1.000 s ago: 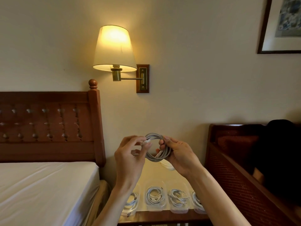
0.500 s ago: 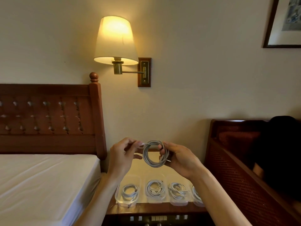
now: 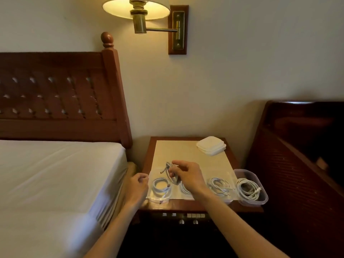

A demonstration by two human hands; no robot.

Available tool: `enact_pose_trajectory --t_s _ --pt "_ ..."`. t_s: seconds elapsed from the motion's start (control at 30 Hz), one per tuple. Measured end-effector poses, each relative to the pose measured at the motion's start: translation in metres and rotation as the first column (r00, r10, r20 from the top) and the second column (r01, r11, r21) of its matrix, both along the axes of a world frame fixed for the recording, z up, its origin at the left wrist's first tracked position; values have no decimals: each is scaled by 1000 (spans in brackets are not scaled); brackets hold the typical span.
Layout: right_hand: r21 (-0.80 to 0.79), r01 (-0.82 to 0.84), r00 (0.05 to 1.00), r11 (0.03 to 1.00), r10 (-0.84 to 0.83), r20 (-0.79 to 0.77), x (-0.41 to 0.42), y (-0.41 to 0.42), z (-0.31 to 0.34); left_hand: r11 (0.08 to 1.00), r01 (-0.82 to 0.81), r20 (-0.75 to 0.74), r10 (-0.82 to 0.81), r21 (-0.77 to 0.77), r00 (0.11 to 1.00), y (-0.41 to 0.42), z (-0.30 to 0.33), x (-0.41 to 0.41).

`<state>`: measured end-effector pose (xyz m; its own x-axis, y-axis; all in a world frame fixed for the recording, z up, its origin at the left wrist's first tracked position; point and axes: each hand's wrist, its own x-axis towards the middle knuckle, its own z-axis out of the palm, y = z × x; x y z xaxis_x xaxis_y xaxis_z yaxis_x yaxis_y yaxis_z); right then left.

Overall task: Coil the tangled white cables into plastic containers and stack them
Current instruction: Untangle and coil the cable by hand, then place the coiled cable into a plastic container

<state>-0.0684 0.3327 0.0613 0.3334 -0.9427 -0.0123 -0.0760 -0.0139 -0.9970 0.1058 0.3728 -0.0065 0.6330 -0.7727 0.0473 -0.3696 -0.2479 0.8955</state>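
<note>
A bed with a white sheet (image 3: 55,174) and a dark red-brown wooden lattice headboard (image 3: 55,94) fills the left side. At the right stands a dark wooden piece of furniture with a ribbed side (image 3: 290,164). Between them is a small red-brown wooden desk with a pale beige top (image 3: 188,151), set against the cream wall, with a row of small buttons and knobs on its front edge. A brass wall lamp with a lit cream shade (image 3: 137,8) hangs above it.

Along the desk's near edge sits a row of clear plastic containers, each holding a coiled white cable. The rightmost clear container (image 3: 260,199) overhangs the desk's right corner, and its white coiled cable (image 3: 248,189) lies inside it. The leftmost coiled white cable (image 3: 161,187) lies in its container just beside the left hand. A stack of white rounded-square plastic lids (image 3: 211,145) rests at the far right of the desk.

The right hand (image 3: 188,175) is over the row, its fingers pinching a blurred grey-white cable coil (image 3: 170,171) above the containers. The left hand (image 3: 136,189) hovers at the desk's left edge, fingers loosely curled and holding nothing.
</note>
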Motion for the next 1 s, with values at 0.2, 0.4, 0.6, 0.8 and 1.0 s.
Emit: enact_pose_trajectory --t_s 0.2,0.4,0.6,0.8,1.0 --pt "-584 -322 821 745 -88 -564 44 -24 -62 986 83 60 -93 147 994 -13 -43 18" --pt "-516 -648 554 560 -118 -824 55 -38 -109 979 149 -14 -148 142 989 -21 -56 20" --pt "-553 -648 601 524 -94 -794 66 -47 -118 987 120 12 -122 106 993 -25 -62 12" --pt "-425 -645 593 635 64 -803 62 -62 -130 990 102 16 -104 92 994 -28 -68 9" --pt "-512 -615 709 600 136 -691 45 -80 -112 995 92 30 -93 49 995 -30 -66 2"
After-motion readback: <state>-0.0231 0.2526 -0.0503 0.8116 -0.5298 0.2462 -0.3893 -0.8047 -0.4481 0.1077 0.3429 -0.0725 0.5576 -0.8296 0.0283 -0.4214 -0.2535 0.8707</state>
